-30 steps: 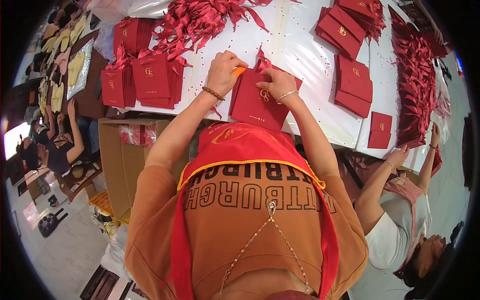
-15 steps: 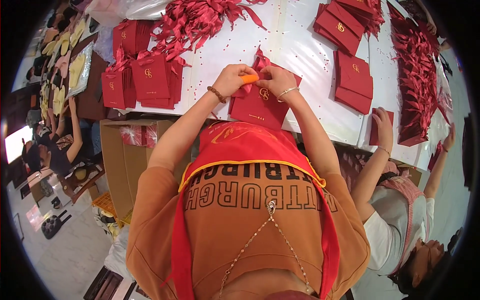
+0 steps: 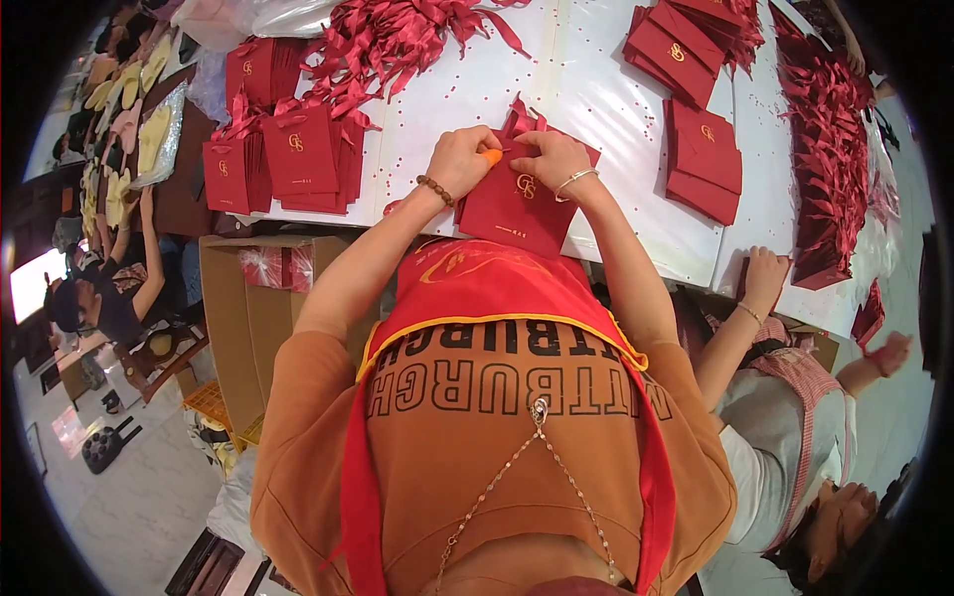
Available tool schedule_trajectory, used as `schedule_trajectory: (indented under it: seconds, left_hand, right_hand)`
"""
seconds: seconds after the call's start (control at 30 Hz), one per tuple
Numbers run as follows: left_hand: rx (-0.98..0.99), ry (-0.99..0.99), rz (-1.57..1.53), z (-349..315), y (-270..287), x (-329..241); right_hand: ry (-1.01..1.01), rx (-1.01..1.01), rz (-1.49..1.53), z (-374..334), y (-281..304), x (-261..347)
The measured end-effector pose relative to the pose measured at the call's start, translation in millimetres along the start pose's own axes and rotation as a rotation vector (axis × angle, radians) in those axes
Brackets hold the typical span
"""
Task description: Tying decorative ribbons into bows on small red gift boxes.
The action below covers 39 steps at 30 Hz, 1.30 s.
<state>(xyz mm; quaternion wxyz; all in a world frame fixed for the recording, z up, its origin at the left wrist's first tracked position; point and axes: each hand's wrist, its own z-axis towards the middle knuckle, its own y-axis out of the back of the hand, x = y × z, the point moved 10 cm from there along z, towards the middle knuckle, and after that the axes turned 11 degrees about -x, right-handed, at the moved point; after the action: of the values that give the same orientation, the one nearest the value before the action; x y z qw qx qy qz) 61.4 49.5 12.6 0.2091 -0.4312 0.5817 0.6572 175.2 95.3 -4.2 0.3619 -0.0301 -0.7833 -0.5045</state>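
Observation:
A red paper gift bag (image 3: pixel 517 214) with gold lettering lies flat on the near edge of the table in front of me. Its red ribbon (image 3: pixel 524 117) loops out past the top edge. My left hand (image 3: pixel 462 161) is closed around a small orange tool (image 3: pixel 493 156), mostly covered by the fingers, at the bag's upper left. On the upper right of the bag, my right hand (image 3: pixel 553 164) has its fingers bent and closed against the bag near the top edge. Whether ribbon is caught between its fingertips is hidden.
Finished-looking red bags (image 3: pixel 303 154) stand stacked at the left below a ribbon heap (image 3: pixel 397 35). More bags (image 3: pixel 704 159) lie at the right, beside a long ribboned row (image 3: pixel 825 169). A cardboard box (image 3: pixel 231 328) sits below the table. A co-worker's hand (image 3: pixel 765 278) is at the right corner.
My left hand has turned and drawn the orange tool further into its grip. The pink-red ribbon piece between my hands has gone from sight. The co-worker's hands at the right have moved nearer to that person.

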Motion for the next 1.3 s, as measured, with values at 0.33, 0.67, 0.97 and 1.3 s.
schedule_trajectory:
  seconds: [0.33, 0.67, 0.97, 1.3]
  left_hand:
    - [0.011, 0.005, -0.140, 0, 0, -5]
    - [0.022, -0.156, 0.145, 0, 4, -33]
    - [-0.057, -0.440, 0.494, -8, -18, -57]
    - [0.214, -0.139, 0.302, 20, 0, -31]
  right_hand:
    - [0.021, -0.079, 0.029, -5, 8, 2]
    - [0.046, -0.151, 0.101, -11, 13, 6]
    - [0.113, -0.226, 0.009, -18, 16, 20]
    - [0.225, -0.321, 0.170, -26, 24, 30]
